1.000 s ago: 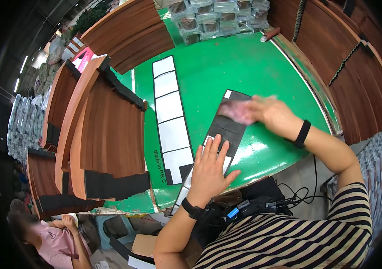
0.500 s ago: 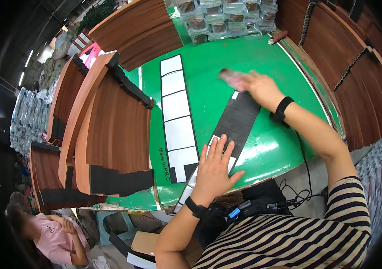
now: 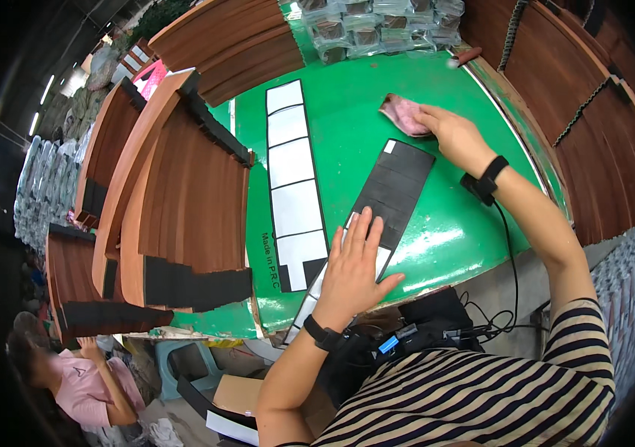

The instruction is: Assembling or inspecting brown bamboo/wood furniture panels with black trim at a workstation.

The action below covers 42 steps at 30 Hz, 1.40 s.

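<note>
My left hand (image 3: 353,272) lies flat, fingers spread, across a long panelled strip (image 3: 401,177). The strip's far part is black with a small white tag at its end; its near part, running under my wrist past the table edge, has white panels. Just beyond the far end, my right hand (image 3: 463,138) pinches a folded pink cloth (image 3: 405,117) with a dark stained corner. Left of my left hand lies a second strip (image 3: 290,164), with white panels edged in black.
The green tabletop (image 3: 347,97) is bordered by stacked curved brown boards (image 3: 198,216) on the left and more boards (image 3: 601,156) on the right. Plastic-wrapped packs (image 3: 381,33) stand at the back. A black cable (image 3: 510,261) hangs from my right wrist. A person in pink (image 3: 98,387) sits lower left.
My right hand has moved the pink cloth rightward, off the strip's far end, which now shows fully. My left hand stays on the strip. The seated person has raised a hand.
</note>
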Motion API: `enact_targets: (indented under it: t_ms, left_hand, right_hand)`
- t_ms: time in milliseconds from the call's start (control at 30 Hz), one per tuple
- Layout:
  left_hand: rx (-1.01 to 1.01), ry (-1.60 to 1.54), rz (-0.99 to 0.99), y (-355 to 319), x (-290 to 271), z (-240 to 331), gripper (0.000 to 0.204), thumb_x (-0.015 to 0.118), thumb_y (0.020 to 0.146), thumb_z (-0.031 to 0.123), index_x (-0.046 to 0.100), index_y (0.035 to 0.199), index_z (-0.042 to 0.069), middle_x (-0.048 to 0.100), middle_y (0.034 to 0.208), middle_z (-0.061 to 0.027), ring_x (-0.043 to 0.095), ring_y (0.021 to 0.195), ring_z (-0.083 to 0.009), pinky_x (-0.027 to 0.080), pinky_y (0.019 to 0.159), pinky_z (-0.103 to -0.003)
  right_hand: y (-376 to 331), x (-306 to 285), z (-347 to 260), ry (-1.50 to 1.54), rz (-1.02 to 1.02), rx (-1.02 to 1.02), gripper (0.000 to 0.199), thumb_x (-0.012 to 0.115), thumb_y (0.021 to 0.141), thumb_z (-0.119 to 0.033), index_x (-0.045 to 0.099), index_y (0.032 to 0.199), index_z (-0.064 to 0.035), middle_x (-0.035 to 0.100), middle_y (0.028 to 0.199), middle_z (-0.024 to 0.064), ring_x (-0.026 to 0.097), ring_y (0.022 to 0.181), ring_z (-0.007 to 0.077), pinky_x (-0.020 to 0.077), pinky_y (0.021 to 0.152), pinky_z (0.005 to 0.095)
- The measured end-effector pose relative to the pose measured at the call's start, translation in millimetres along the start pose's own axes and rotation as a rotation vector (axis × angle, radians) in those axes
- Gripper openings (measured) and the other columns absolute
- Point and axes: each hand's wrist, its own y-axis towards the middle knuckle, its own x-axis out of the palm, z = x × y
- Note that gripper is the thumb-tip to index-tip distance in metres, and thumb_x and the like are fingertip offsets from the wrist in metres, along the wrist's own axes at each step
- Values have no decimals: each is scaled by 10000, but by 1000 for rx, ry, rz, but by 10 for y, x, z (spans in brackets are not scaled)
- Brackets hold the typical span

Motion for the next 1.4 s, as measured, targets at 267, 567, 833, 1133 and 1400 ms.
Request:
enact_targets:
  t_ms: [267, 567, 833, 1133, 1400]
  left_hand:
    - [-151, 261, 7, -143, -34, -22, 926, 636, 787, 551, 344, 1380, -99, 247, 1502, -250, 235, 1404, -375, 169, 1119, -553]
    - [-119, 226, 27, -178, 53, -81, 897, 583, 832, 547, 334, 1375, -122, 266, 1487, -273, 245, 1395, -395, 179, 1124, -529]
    - [-117, 217, 38, -194, 40, -88, 894, 591, 827, 533, 326, 1381, -116, 255, 1492, -268, 241, 1395, -390, 182, 1129, -512]
    - [-109, 235, 20, -169, 33, -80, 899, 589, 828, 535, 314, 1383, -117, 258, 1489, -273, 244, 1392, -397, 188, 1125, -516]
    - [-134, 242, 44, -169, 39, -39, 892, 593, 824, 538, 330, 1375, -113, 276, 1477, -283, 253, 1387, -402, 193, 1124, -517]
  right_hand:
    - [-509, -170, -1096, 267, -48, -412, 364, 529, 810, -88, 647, 1150, -139, 552, 1310, 117, 530, 1199, 346, 453, 983, 414]
    - [-496, -225, -891, -64, -81, -78, 308, 514, 834, -109, 673, 1097, -123, 567, 1291, 127, 552, 1172, 342, 478, 931, 436]
    - [-510, -220, -687, -96, -153, -52, 302, 539, 812, -80, 699, 1054, -164, 571, 1298, 87, 519, 1223, 321, 421, 1005, 433]
    - [-402, 42, -860, 104, -57, -273, 303, 491, 860, -127, 654, 1114, -155, 573, 1293, 90, 533, 1205, 310, 429, 989, 445]
    - [-234, -75, -571, 143, 183, -103, 364, 485, 828, -43, 591, 1167, -117, 602, 1211, 163, 558, 1128, 369, 465, 952, 439]
